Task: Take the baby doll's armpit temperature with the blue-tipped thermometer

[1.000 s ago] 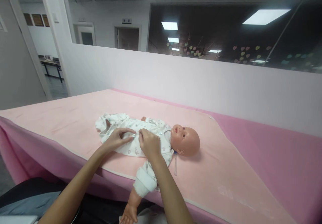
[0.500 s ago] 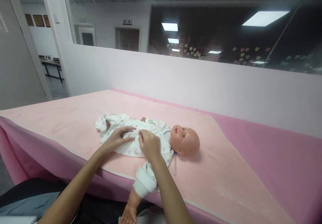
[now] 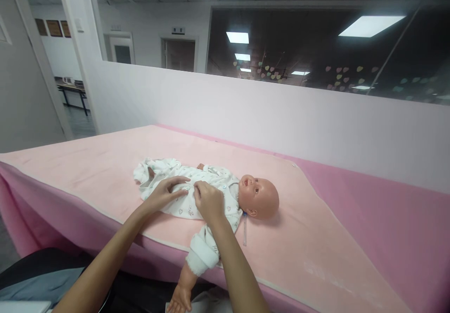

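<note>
A baby doll (image 3: 259,198) lies on its back, head to the right, dressed in a white printed romper (image 3: 188,209). My left hand (image 3: 165,194) rests on the lower front of the romper, with thumb and fingers apart. Closed in a pinch at the middle of the romper's front, my right hand (image 3: 210,201) has its fingertips on the cloth; what exactly lies between them is partly hidden. The doll's near arm (image 3: 184,287) hangs over the table edge, its sleeve cuff (image 3: 202,254) rolled up. Its far hand (image 3: 200,166) shows behind the body.
A peach-coloured mat (image 3: 309,247) covers the table over a pink cloth (image 3: 386,200). Beside the doll's neck lies a thin clear tube with a blue end (image 3: 245,231). A white half wall (image 3: 225,102) with glass above stands behind the table. A doorway is at the left.
</note>
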